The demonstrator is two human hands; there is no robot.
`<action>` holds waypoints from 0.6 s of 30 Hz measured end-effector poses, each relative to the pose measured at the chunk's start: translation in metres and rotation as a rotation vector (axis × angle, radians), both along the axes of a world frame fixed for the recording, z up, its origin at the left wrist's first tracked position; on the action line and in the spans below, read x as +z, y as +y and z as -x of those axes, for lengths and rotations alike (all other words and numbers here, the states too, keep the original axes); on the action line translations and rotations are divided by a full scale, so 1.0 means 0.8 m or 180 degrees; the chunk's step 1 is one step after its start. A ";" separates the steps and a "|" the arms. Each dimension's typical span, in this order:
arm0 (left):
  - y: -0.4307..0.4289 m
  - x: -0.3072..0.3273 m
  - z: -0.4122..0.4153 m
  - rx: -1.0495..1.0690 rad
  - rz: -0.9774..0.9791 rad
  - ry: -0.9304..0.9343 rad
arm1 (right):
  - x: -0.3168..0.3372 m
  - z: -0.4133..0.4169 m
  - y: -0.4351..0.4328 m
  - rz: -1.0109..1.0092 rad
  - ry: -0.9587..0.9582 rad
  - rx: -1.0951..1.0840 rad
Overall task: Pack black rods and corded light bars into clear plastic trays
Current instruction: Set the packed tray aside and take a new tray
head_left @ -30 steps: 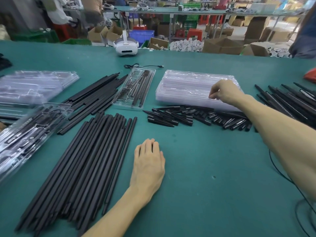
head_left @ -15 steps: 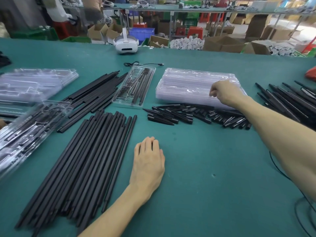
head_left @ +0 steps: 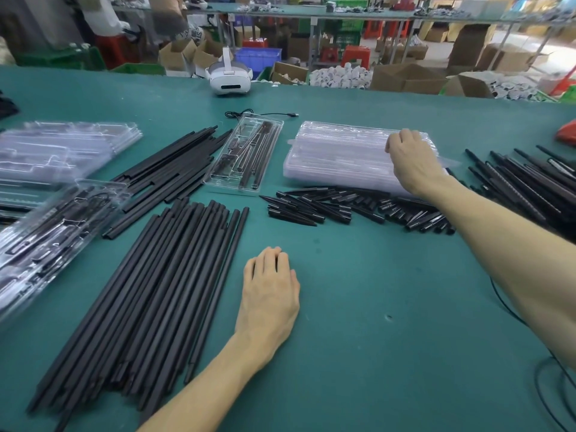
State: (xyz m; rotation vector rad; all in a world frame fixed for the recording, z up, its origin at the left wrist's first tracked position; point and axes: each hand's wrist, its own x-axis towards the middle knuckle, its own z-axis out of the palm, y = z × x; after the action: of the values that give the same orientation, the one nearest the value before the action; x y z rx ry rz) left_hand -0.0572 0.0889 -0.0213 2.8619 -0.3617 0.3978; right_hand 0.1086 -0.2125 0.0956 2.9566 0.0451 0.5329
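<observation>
Right hand (head_left: pixel 411 163) on stack of clear trays (head_left: pixel 339 154), grip hidden, cannot tell. Left hand (head_left: pixel 269 294) flat on green table (head_left: pixel 374 307), holding nothing.

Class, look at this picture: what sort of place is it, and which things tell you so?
Most likely a factory packing bench: piles of black rods and a stack of clear plastic trays on a green worktable, with cardboard boxes behind.
</observation>
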 end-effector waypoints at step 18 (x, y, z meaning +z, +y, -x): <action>0.001 0.003 0.001 0.0013 -0.0038 0.0165 | -0.017 0.004 0.017 0.0719 -0.0158 -0.0023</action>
State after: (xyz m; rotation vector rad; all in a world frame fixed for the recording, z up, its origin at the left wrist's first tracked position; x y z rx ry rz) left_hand -0.0581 0.0898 -0.0187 2.8788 -0.3497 0.3223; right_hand 0.1055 -0.1989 0.0818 2.7221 0.0835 0.5601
